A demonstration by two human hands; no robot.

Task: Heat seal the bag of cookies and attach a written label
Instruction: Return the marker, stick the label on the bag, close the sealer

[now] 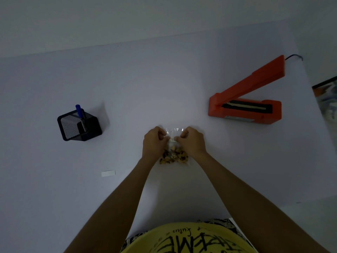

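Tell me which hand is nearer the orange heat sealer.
Right. The right hand grips the clear bag of cookies on the side facing the orange heat sealer; the left hand grips the far side.

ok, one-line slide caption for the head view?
Both hands pinch a clear cookie bag on the white table, orange heat sealer open at right.

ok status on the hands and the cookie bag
Left hand and right hand both pinch the cookie bag near its top, on the table. Heat sealer open, to the right. Nothing in the way.
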